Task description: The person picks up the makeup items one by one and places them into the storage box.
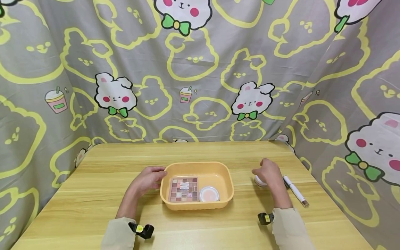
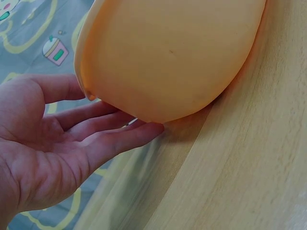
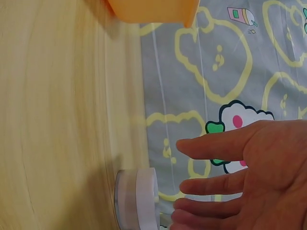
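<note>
My left hand (image 1: pixel 149 180) holds the left end of a yellow-orange plastic tray (image 1: pixel 197 207), thumb over the rim and fingers against the outer wall in the left wrist view. Inside the tray lie an eyeshadow palette (image 1: pixel 175 195) with many small colour squares and a round clear-lidded compact (image 1: pixel 209 194) with a pale pink middle. To the right, my right hand (image 1: pixel 269 173) hovers over a small round jar (image 1: pixel 259 181). In the right wrist view its fingers extend loosely beside the jar's white lid (image 3: pixel 146 196), with a visible gap.
A white pen-shaped tube (image 1: pixel 295 190) with a brown end lies to the right of my right hand, beside a dark object (image 1: pixel 286 181) partly hidden by the wrist. The wooden table (image 1: pixel 200 229) meets a patterned grey curtain (image 1: pixel 206 128) behind and at both sides.
</note>
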Demonstrator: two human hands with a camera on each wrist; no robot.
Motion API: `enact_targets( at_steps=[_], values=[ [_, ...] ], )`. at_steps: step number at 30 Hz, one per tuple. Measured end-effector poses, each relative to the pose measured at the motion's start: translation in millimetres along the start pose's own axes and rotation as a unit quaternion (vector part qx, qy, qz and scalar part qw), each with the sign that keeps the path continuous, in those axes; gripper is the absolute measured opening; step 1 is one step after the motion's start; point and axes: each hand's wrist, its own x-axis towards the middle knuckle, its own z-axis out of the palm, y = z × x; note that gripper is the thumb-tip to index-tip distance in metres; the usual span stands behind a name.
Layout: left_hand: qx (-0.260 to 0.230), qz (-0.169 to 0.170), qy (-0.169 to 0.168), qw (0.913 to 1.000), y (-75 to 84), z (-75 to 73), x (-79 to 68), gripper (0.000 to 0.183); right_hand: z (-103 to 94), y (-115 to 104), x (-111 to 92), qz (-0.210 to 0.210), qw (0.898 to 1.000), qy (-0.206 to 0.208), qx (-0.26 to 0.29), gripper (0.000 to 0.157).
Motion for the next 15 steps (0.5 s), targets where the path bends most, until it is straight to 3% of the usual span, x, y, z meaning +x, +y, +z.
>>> enact_targets(
  at_steps=[7, 15],
  values=[
    [0.002, 0.006, -0.012, 0.9999, 1.4, -1.0, -1.5, 0.049, 0.8, 5.2, 0.8, -0.001, 1.000, -0.004, -0.014, 0.054],
    [0.004, 0.002, 0.000, 1.0000, 1.5, -0.2, -0.9, 0.049, 1.8, 6.5, 1.4, 0.002, 1.000, -0.006, -0.016, 0.052]
  ],
)
